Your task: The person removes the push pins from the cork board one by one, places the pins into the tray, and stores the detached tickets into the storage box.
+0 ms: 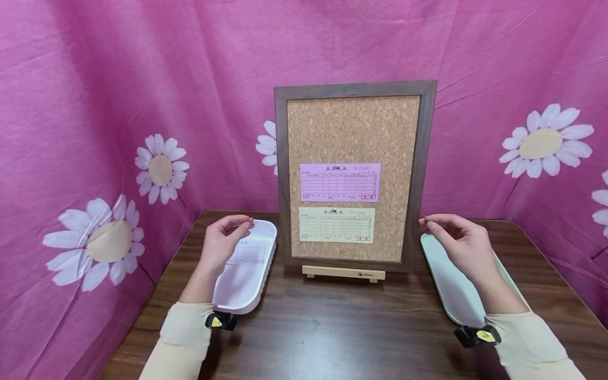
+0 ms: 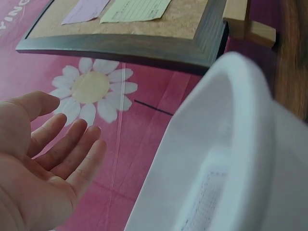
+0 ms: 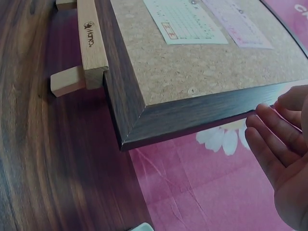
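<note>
A dark-framed cork board (image 1: 351,132) stands upright on a small wooden easel (image 1: 344,273). Pinned low on it are a purple receipt slip (image 1: 340,182) and, beneath that, a pale green receipt slip (image 1: 336,226), each with a pushpin at its top. My left hand (image 1: 223,240) hovers over the white tray (image 1: 237,298), its fingers loosely bent and holding nothing; a printed slip (image 1: 247,252) lies inside that tray. Beside the board's right edge, above the pale green tray (image 1: 451,285), hangs my right hand (image 1: 463,243), fingers loosely bent with nothing visible in them.
All of this stands on a dark wooden table (image 1: 328,327). Behind it hangs a pink cloth (image 1: 228,68) with white daisies. The board rises between the two trays. Part of the green tray is hidden by the right forearm.
</note>
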The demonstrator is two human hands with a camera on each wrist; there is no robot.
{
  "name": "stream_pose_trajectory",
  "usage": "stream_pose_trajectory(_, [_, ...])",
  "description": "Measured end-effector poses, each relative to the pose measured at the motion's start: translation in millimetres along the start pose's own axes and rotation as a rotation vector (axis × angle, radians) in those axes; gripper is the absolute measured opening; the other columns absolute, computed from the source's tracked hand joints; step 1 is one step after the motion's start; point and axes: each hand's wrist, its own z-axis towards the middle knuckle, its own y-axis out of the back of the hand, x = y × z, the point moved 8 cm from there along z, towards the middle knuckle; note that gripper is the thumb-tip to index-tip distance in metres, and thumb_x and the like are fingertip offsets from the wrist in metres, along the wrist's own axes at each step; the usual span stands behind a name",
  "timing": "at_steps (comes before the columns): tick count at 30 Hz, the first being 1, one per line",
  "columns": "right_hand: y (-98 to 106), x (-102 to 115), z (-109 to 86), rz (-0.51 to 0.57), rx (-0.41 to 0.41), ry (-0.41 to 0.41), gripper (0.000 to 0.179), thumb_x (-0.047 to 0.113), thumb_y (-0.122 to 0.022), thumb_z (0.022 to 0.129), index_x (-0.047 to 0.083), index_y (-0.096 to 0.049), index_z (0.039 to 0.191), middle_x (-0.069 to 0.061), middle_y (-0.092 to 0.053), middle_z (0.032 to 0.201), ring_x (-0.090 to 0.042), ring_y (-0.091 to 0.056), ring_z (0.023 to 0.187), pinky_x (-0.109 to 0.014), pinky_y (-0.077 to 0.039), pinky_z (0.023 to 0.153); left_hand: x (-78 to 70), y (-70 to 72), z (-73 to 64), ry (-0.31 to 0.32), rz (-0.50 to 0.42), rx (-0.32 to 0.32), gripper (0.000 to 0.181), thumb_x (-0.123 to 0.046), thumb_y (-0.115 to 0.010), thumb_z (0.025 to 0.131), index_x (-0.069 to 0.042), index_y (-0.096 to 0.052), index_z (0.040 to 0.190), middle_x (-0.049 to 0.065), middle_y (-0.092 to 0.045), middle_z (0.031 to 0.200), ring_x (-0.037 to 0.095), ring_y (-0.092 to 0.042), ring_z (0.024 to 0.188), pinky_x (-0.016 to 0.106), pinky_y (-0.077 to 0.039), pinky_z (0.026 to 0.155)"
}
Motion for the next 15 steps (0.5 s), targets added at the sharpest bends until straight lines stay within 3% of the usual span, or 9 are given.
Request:
stream_pose_trajectory(7, [-3,4,1.2,-0.013,-0.003,0.003,0.018,0.001,-0.07,0.103,-0.008,-0.075,0.118,0.024,-0.079,0.102,0.007,-0.075,0.092,-0.007,-0.056,0.082,-0.7,-12.8,2.3,-0.006,-0.013,0.023,0.027,0.006,-0.065,0.102,0.02,-0.066,0.125,0.008,-0.082,0.11,0.002,-0.077,0.096,0.023,-0.064,0.09])
stream_pose_trajectory(12, [-3,5,2.0,-0.034,-0.02,0.005,0.018,0.003,-0.071,0.102,-0.005,-0.077,0.117,0.027,-0.077,0.101,0.008,-0.073,0.092,-0.005,-0.054,0.081,-0.1,-18.0,3.1,-0.01,-0.03,0.025,0.027,0.007,-0.065,0.102,0.02,-0.065,0.125,0.022,-0.079,0.116,0.003,-0.077,0.095,0.024,-0.064,0.09])
stream_pose_trajectory(15, [-2,7,1.8,-0.025,-0.026,0.004,0.018,0.002,-0.07,0.102,-0.006,-0.077,0.117,0.027,-0.077,0.101,0.008,-0.074,0.091,-0.006,-0.055,0.081,-1.1,-21.8,3.2,-0.009,-0.042,0.032,0.026,0.008,-0.065,0.101,0.019,-0.066,0.125,0.021,-0.079,0.116,0.005,-0.078,0.095,0.024,-0.065,0.089])
